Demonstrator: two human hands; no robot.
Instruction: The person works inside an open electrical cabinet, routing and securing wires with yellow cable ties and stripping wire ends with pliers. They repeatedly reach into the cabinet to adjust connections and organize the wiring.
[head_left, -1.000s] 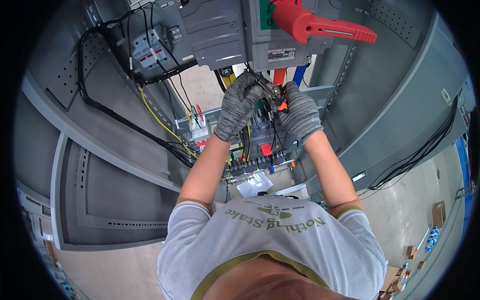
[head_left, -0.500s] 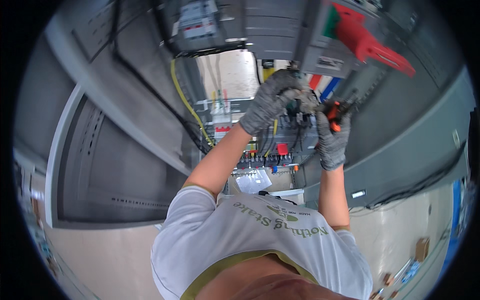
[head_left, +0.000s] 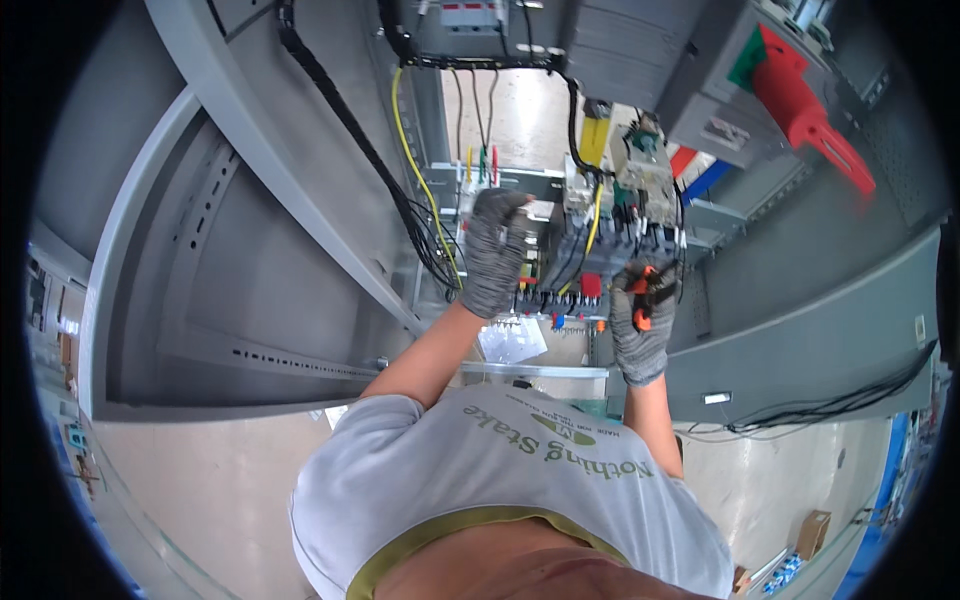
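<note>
My left hand [head_left: 495, 258], in a grey knit glove, is raised in front of the small breakers in the cabinet's lower middle. Its fingers are loosely bent and apart from the thumb, with nothing visible in them. My right hand [head_left: 642, 335], gloved alike, is closed around pliers [head_left: 648, 290] with orange and black handles; their jaws are hard to make out. Just beyond the pliers sits a switch block [head_left: 645, 185] with a clear cover and dark leads. A yellow-green wire [head_left: 595, 220] runs down beside it, left of my right hand.
A red rotary handle [head_left: 800, 100] juts out at upper right. The grey cabinet door [head_left: 240, 290] stands at left, beside a black wire bundle [head_left: 340, 105]. Loose black cables [head_left: 830, 395] hang over the right panel. A terminal row [head_left: 555, 300] crosses below the breakers.
My left hand has come away from the switch block, moving left and down. My right hand has drawn down toward me with the pliers still in it. The view has shifted too.
</note>
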